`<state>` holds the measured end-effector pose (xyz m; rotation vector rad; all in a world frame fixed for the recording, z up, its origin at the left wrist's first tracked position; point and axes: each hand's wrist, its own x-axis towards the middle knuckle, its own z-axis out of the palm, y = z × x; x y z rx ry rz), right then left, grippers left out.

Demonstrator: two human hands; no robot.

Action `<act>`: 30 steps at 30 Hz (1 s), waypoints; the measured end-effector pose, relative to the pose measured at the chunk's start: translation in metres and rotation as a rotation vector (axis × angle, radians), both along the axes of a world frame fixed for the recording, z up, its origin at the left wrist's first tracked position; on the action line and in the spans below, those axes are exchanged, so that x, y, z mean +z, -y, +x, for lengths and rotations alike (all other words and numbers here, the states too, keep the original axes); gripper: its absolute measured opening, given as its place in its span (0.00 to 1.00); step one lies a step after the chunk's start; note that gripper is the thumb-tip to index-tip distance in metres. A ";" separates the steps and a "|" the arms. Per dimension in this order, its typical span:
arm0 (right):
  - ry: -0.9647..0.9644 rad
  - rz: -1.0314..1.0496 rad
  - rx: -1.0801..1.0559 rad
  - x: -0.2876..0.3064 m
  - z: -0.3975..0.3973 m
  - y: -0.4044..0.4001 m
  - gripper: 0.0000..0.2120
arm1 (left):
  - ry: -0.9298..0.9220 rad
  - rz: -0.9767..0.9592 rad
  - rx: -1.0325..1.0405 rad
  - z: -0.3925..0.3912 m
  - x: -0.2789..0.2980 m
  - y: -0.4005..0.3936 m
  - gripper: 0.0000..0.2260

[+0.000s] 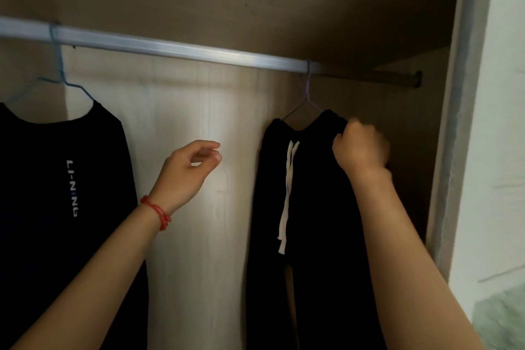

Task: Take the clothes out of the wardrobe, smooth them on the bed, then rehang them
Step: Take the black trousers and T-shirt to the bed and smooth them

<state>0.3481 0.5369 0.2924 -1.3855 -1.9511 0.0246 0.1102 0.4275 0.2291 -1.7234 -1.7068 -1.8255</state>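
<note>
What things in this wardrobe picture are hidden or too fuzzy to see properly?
All from the head view:
- Right hand: motion-blurred; its fingertips are hidden in the black trousers, so the exact grip is unclear.
- Trousers' legs: cut off by the bottom edge.
- Black T-shirt: its left side runs past the left edge.
- Blue hanger: its arms are hidden inside the T-shirt.
- Rail: the left end is out of frame.

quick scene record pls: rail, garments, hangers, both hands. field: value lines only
rail: silver metal rail across the wardrobe, two hangers on it
left garment: black T-shirt with white lettering on a blue wire hanger
right garment: black trousers with white drawstring on a grey wire hanger
left hand: left hand, red string bracelet on its wrist, fingers loosely curled, holds nothing, in the gap between the garments
right hand: right hand grips the trousers' waistband at its right end
bed: not in view
</note>
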 end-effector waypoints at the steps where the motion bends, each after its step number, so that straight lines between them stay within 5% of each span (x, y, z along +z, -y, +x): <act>1: 0.034 -0.061 0.020 0.006 0.000 -0.001 0.13 | -0.015 0.009 0.029 -0.003 0.005 0.001 0.09; 5: 0.058 -0.137 0.126 0.011 -0.013 -0.007 0.11 | -0.053 0.102 0.216 -0.016 0.029 0.017 0.07; 12: -0.206 -0.244 0.241 0.005 -0.039 -0.012 0.13 | -0.340 0.188 0.798 -0.053 0.059 0.074 0.17; 19: -0.309 -0.203 0.290 -0.004 -0.059 -0.004 0.15 | -0.446 -0.036 1.273 -0.079 0.068 0.116 0.18; 25: -0.359 -0.137 0.317 -0.013 -0.083 0.011 0.17 | -0.252 -0.408 1.269 -0.094 0.076 0.133 0.14; 30: -0.416 -0.105 0.343 -0.016 -0.098 0.024 0.16 | -0.074 -0.335 1.051 -0.110 0.083 0.130 0.12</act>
